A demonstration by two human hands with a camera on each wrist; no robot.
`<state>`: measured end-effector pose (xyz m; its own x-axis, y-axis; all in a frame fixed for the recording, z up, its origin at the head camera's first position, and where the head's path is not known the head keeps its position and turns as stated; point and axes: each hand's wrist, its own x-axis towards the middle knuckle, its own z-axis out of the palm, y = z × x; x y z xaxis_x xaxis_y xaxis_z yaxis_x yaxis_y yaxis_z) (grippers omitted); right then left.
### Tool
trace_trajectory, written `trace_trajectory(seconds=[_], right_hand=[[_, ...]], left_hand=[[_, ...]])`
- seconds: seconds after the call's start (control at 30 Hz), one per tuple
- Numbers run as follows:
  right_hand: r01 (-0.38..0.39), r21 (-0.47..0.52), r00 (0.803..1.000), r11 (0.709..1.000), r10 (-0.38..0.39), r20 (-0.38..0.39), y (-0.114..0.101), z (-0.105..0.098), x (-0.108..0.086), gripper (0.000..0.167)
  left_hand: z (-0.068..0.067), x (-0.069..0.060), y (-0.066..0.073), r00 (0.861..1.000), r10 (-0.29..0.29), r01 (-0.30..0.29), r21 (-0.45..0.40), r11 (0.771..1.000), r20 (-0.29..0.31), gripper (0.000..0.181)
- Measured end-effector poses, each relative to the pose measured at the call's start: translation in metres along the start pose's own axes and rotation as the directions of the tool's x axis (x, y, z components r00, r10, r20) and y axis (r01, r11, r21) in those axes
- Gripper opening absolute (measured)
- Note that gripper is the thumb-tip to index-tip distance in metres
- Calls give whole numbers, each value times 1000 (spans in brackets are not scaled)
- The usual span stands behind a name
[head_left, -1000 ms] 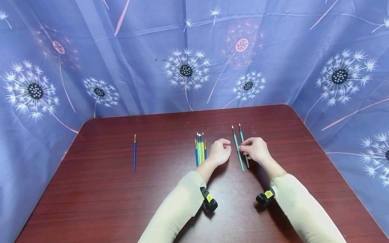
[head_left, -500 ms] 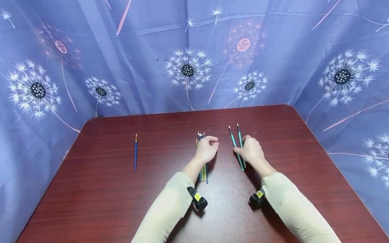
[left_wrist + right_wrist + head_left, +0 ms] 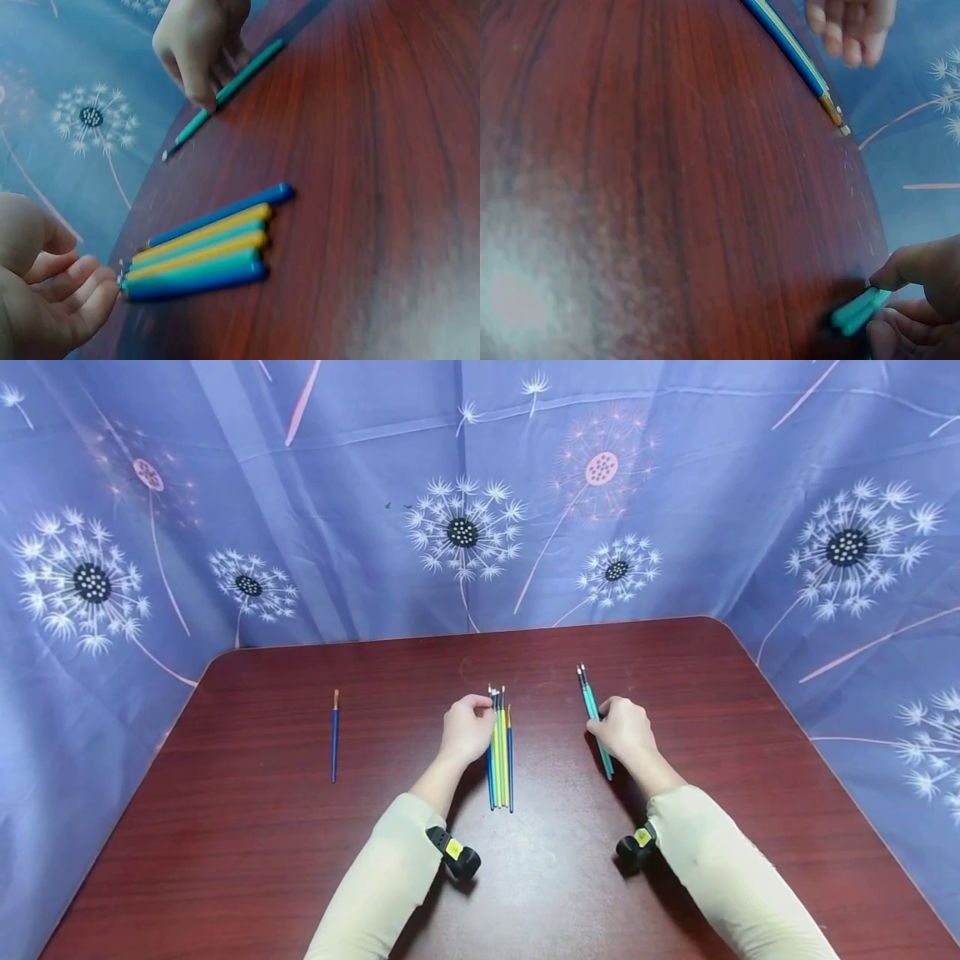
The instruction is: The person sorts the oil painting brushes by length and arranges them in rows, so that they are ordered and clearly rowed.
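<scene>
My right hand (image 3: 627, 728) pinches two teal-handled paintbrushes (image 3: 588, 693) between thumb and fingers, right of the table's middle. They lie side by side, slightly slanted, bristles toward the far edge. In the right wrist view, the handle ends of the teal paintbrushes (image 3: 857, 313) show between thumb and fingers. To the left is a row of several paintbrushes (image 3: 501, 768) with blue, teal and yellow handles, lying close together. My left hand (image 3: 467, 732) is at this row's upper left side, its fingers loosely bent and holding nothing; whether it touches the row I cannot tell.
A single blue paintbrush (image 3: 334, 739) lies apart on the left of the dark red wooden table (image 3: 225, 827). Behind and beside the table hangs a blue curtain (image 3: 337, 527) with dandelion prints. Each wrist wears a black camera (image 3: 459, 860).
My left hand has moved left across the paintbrush row to its left side. The two teal paintbrushes, spread apart before, are now together in my right hand.
</scene>
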<state>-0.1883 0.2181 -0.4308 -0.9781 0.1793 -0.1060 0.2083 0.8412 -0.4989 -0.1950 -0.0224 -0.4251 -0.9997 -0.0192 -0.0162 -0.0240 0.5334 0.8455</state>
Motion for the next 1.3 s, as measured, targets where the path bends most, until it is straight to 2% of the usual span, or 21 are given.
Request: trace_trajectory(seconds=[0.17, 0.37, 0.6, 1.0, 1.3], right_hand=[[-21, 3, 1000, 1000, 21, -15, 5, -5, 0, 30], [-42, 9, 999, 999, 43, -34, 14, -10, -1, 26], [-68, -8, 996, 998, 67, -52, 25, -16, 0, 27], [-95, -40, 995, 995, 95, -13, 26, -21, -2, 35], [-61, -35, 996, 998, 59, -60, 23, -21, -3, 40]], left_hand=[[-6, -1, -11, 999, -2, 5, 80, 997, -37, 24], [-10, -6, -16, 1000, -21, 22, 131, 991, -9, 23], [-13, -7, -20, 999, -41, 40, 134, 990, 2, 24], [-17, -8, -26, 998, -62, 60, 122, 991, 12, 24], [-18, -10, -25, 998, -62, 60, 120, 991, 14, 23]])
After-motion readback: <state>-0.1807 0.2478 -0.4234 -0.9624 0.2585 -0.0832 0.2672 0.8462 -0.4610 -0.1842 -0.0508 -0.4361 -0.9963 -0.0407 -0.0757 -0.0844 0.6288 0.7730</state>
